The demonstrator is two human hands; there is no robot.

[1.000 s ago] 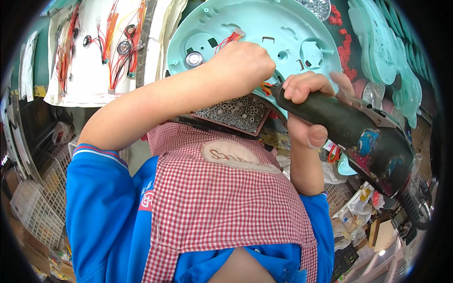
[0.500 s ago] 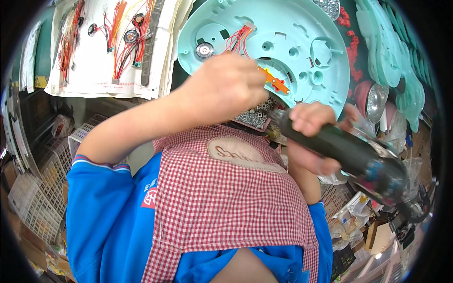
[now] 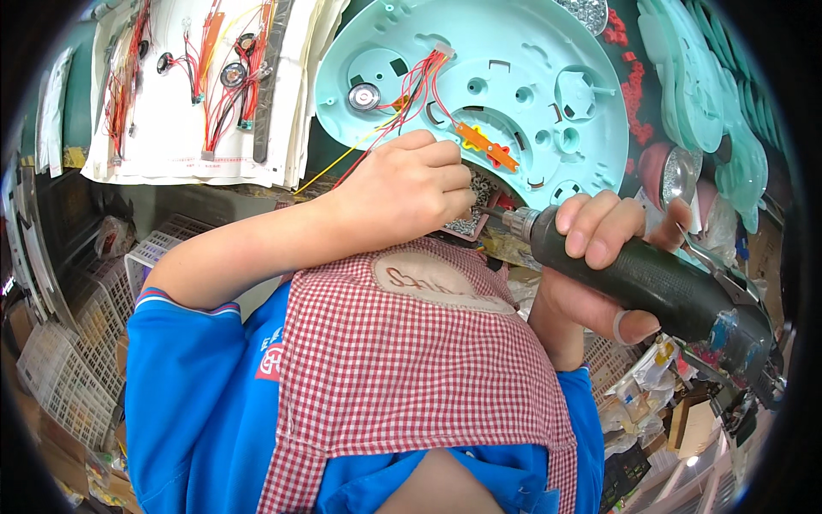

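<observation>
My right hand (image 3: pixel 602 230) is wrapped round a black electric screwdriver (image 3: pixel 646 278), held nearly level with its bit pointing left. My left hand (image 3: pixel 415 187) is closed just in front of the bit; its fingertips are turned away, so what they pinch is hidden. Beyond both hands lies a turquoise plastic shell (image 3: pixel 531 64), inner side up. In it sit a round speaker (image 3: pixel 364 97), a bundle of red wires (image 3: pixel 424 73) and an orange circuit board (image 3: pixel 486 147) over a yellow piece. A yellow wire (image 3: pixel 330 167) trails over the shell's near edge. Below my left hand is a tray of screws (image 3: pixel 467 224).
At the far left, wired speakers (image 3: pixel 233 74) lie on white paper sheets (image 3: pixel 175 137). Small red parts (image 3: pixel 635 94) are scattered right of the shell. Stacked turquoise pieces (image 3: pixel 698 86) and a metal bowl (image 3: pixel 681 178) stand further right. White plastic baskets (image 3: pixel 68 368) are at lower left.
My left hand has moved slightly down toward me, uncovering more wires and the orange board. The screwdriver, blurred before, has shifted a little right and down and is now steadier.
</observation>
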